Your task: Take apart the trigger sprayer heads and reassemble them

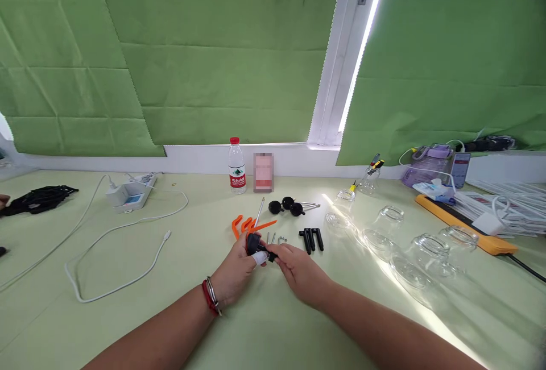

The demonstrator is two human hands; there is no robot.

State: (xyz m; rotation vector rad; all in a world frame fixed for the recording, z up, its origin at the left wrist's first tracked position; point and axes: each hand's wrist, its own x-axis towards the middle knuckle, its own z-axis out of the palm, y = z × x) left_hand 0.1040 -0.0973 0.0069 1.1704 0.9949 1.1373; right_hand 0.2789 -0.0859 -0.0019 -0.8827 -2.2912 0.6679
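My left hand [234,272] is closed around the black round knob [253,244] of a thin metal rod [259,211] that points up and away. White wrapping covers its thumb. My right hand [303,274] pinches a small black part [270,256] against the knob's near side; its exact kind is hidden by the fingers. Just beyond my hands lie several orange hook-shaped pieces [236,225] and small metal screws [281,240]. To the right are several short black L-shaped pieces [311,239]. Farther back rest more black-knobbed metal rods [296,209].
A water bottle [238,168] and a blurred pink phone-like object [263,172] stand at the back. Upturned glasses [386,225] and an orange-black power strip [464,223] are on the right. A white cable [128,225] and a white socket block [135,194] lie left. Someone's hand [4,200] shows at the left edge.
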